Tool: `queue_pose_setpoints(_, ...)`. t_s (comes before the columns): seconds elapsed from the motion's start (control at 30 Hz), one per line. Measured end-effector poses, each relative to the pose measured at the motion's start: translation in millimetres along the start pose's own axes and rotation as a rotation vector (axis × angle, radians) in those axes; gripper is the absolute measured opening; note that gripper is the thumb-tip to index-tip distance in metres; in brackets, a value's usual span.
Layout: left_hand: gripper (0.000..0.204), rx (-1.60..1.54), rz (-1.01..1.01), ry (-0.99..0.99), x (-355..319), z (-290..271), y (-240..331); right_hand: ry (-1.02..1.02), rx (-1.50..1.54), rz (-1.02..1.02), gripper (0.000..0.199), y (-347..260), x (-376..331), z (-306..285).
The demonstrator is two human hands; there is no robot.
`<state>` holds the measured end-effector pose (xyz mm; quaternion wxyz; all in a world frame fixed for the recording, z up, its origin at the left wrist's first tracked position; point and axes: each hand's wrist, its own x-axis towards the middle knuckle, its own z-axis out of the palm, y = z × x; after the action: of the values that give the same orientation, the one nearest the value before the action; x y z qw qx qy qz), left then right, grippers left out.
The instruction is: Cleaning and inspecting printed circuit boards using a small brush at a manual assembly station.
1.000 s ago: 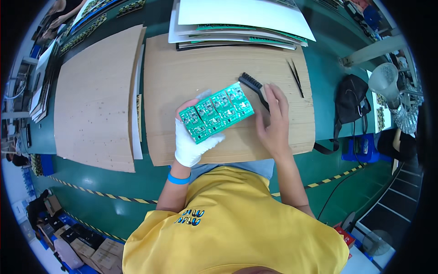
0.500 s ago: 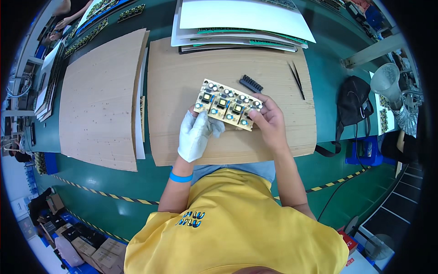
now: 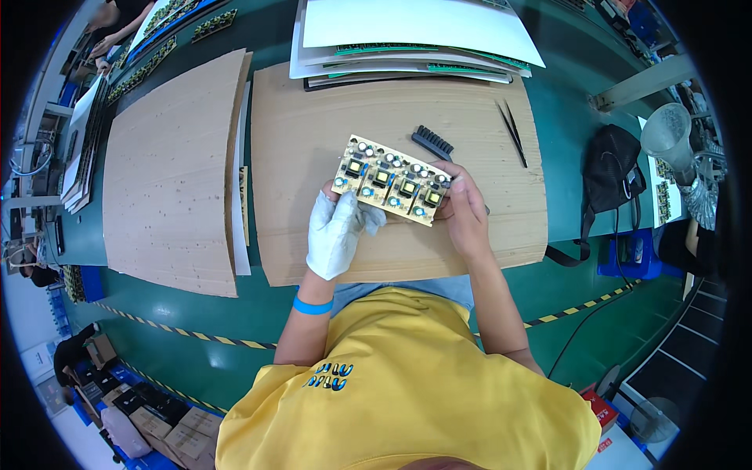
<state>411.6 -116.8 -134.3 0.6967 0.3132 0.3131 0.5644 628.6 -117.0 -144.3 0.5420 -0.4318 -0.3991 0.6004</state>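
Note:
A tan circuit board with rows of capacitors and yellow-topped transformers is held up, tilted, over a cardboard sheet. My left hand, in a white glove with a blue band at the wrist, grips its lower left edge. Bare, my right hand holds the right end, thumb at the edge and fingers partly hidden behind the board. Just beyond the board lies a black brush. Black tweezers rest farther right on the cardboard.
White sheets with green boards between them form a stack at the far side. A second cardboard sheet lies at left. To the right are a black bag and a metal post. Another person's arm shows at far left.
My right thumb has moved off the board's face to its right edge, uncovering the parts there. The board and my left hand stay nearly in place.

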Motion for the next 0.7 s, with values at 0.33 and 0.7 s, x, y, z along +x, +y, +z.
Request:
queue_pose_setpoints(0.33,0.018,0.148,0.046,-0.029,-7,-8,-10,-0.325,0.254,0.356,0.066,-36,11,-20)
queue_pose_setpoints(0.7,0.02,0.493,0.186,0.062,-17,8,2,-0.394,-0.429,-0.177,0.055,-122,48,5)
